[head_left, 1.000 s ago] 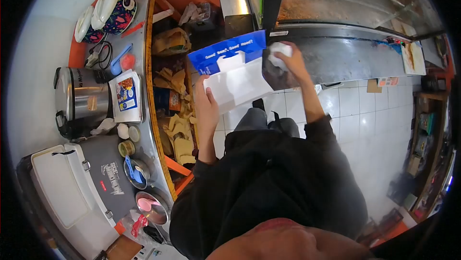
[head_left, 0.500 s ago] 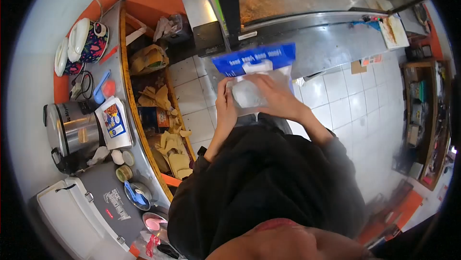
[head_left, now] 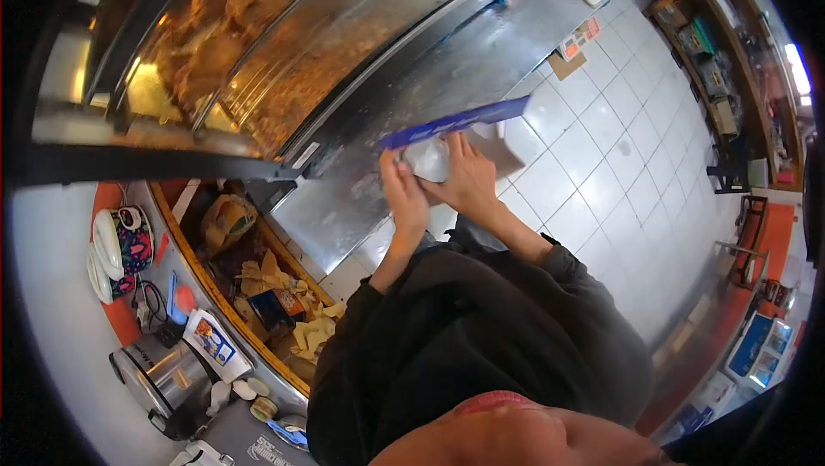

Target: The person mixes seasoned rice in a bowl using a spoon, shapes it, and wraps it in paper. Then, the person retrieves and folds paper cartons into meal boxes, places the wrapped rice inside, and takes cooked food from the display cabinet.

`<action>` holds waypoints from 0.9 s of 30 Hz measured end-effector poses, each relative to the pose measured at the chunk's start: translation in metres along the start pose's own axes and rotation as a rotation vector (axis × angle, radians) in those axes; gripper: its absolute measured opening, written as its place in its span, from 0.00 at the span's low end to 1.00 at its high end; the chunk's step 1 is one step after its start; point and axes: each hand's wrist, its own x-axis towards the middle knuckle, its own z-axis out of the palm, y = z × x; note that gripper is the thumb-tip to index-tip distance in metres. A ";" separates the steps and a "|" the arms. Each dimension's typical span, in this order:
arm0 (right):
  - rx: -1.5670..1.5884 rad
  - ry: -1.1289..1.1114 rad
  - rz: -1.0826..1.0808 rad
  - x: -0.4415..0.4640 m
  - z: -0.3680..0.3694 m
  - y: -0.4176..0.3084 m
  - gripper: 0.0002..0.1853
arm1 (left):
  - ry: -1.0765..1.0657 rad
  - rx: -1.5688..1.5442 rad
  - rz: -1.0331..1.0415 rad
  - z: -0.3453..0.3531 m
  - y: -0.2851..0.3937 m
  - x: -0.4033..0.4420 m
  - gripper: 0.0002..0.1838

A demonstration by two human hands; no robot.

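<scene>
In front of my chest I hold a small cardboard box with a blue printed flap [head_left: 455, 122] raised along its far side. Its brown card side [head_left: 505, 155] shows at the right. A rounded white bundle [head_left: 427, 159], seemingly in a wrap or clear bag, sits between my hands at the box; its contents I cannot make out. My left hand [head_left: 404, 188] closes round the left side, thumb near the bundle. My right hand [head_left: 468, 178] grips from the right, fingers pointing up to the flap and touching the bundle's edge.
Beyond the box runs a metal counter [head_left: 369, 113] under a glass case with fried food [head_left: 232, 45]. At left, a wooden-edged shelf [head_left: 225, 281] holds crumpled brown paper. A steel cooker [head_left: 163, 380] stands on the side counter. White tiled floor [head_left: 593, 174] lies right.
My view has turned left and nearer the glass case. The blue flap has tilted so its print is seen edge-on. Both hands keep hold of the box.
</scene>
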 end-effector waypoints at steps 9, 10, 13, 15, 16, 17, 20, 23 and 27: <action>0.058 -0.062 -0.102 0.107 -0.078 0.154 0.40 | -0.058 -0.186 -0.020 0.201 -0.021 0.084 0.18; 0.133 -0.096 -0.110 0.119 -0.093 0.167 0.41 | -0.036 -0.201 -0.022 0.226 -0.020 0.091 0.18; 0.084 -0.015 -0.037 0.169 -0.131 0.209 0.42 | -0.047 -0.283 -0.029 0.298 -0.019 0.122 0.20; -0.036 0.145 -0.102 0.216 -0.148 0.246 0.41 | -0.126 -0.405 -0.099 0.342 0.001 0.152 0.23; -0.049 0.134 -0.123 0.242 -0.155 0.264 0.40 | -0.111 -0.410 -0.103 0.366 -0.008 0.167 0.23; -0.096 0.146 -0.156 0.266 -0.150 0.292 0.39 | -0.228 -0.430 -0.079 0.389 -0.027 0.181 0.25; -0.096 0.048 -0.002 0.307 -0.132 0.357 0.40 | -0.388 -0.509 -0.113 0.417 -0.045 0.190 0.29; -0.074 -0.074 0.012 0.313 -0.139 0.359 0.41 | -0.455 -0.591 -0.277 0.413 -0.050 0.188 0.32; -0.004 0.000 -0.033 0.315 -0.133 0.372 0.45 | -0.530 -0.743 -0.516 0.386 -0.044 0.185 0.30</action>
